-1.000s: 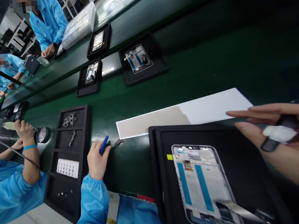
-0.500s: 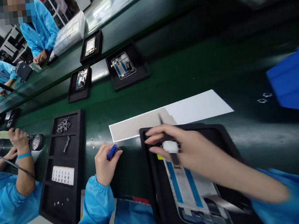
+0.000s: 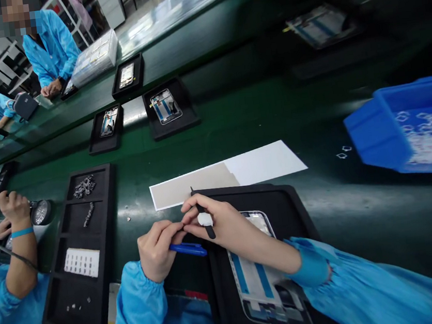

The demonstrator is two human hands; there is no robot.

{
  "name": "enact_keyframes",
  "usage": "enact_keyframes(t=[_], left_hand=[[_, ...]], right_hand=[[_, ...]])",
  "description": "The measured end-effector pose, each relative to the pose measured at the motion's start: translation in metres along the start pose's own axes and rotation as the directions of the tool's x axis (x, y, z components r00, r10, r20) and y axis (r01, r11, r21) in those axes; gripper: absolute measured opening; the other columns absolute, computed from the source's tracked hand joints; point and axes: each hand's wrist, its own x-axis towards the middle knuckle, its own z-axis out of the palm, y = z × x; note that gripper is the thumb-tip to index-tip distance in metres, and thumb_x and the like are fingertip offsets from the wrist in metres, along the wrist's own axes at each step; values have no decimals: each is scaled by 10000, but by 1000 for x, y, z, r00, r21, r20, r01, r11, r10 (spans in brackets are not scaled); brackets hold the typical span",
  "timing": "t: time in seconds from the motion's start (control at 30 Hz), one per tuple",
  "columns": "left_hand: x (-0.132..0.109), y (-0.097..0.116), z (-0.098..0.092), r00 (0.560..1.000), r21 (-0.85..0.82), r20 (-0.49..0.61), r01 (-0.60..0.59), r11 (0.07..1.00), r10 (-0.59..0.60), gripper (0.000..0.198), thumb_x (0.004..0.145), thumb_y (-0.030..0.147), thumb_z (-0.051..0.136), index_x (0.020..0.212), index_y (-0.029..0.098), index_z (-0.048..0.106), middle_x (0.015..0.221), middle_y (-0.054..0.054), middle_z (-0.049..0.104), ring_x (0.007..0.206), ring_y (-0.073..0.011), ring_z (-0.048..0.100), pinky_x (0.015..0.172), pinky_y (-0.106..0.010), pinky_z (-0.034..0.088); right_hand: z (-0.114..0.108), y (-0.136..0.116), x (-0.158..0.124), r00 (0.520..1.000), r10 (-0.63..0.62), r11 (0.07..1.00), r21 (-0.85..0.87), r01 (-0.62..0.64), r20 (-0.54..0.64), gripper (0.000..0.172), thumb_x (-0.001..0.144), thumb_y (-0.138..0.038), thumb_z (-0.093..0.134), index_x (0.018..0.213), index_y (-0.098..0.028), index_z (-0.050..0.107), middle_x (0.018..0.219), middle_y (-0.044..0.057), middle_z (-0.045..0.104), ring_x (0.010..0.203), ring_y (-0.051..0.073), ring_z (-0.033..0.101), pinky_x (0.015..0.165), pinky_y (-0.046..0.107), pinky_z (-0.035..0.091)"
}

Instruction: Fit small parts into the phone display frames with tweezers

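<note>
My left hand (image 3: 156, 252) is closed around a blue pen-like tool (image 3: 190, 249), which sticks out to the right below the fingers. My right hand (image 3: 229, 225) grips a slim black tool (image 3: 210, 230) wrapped in white at its middle, its thin tip pointing up and away. The fingertips of both hands meet; any small part pinched there is too hidden to name. Under my right forearm lies a tablet-like device frame (image 3: 269, 309) with blue strips, inside a black tray (image 3: 297, 210). Beyond the hands is a white and beige card (image 3: 265, 161).
A compartmented black tray (image 3: 107, 216) with small metal parts and a label sheet (image 3: 82, 261) stands on the left. At right is a blue bin (image 3: 372, 128) of small white pieces. Trays with devices (image 3: 166, 107) sit farther off. A co-worker's hand (image 3: 14, 208) is at far left.
My right hand has moved left from over the device frame to meet my left hand. The blue tool has swung to point right. The view has shifted, showing more of the blue bin.
</note>
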Motion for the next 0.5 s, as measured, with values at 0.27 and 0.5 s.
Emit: enact_keyframes(t=[0.27,0.5], left_hand=[[-7,-20,-5,986,61,64,153,986,-157,101,931,217,597,972,189,686,887,-29,701,762,-119,699,686,-178,539],[-26,-54,-9,909,234,146,351,907,-390,167,918,285,614,1060,234,686,1010,-32,696,816,-156,695,710,-231,548]], right_hand=[[-11,3,-2,996,56,978,198,-67,63,374,807,-404,700,1057,-227,486,878,26,649,721,188,690,729,352,588],[-17,-12,-9,993,77,949,297,-100,90,412,825,-416,723,1094,-230,472,886,14,592,825,217,705,724,343,613]])
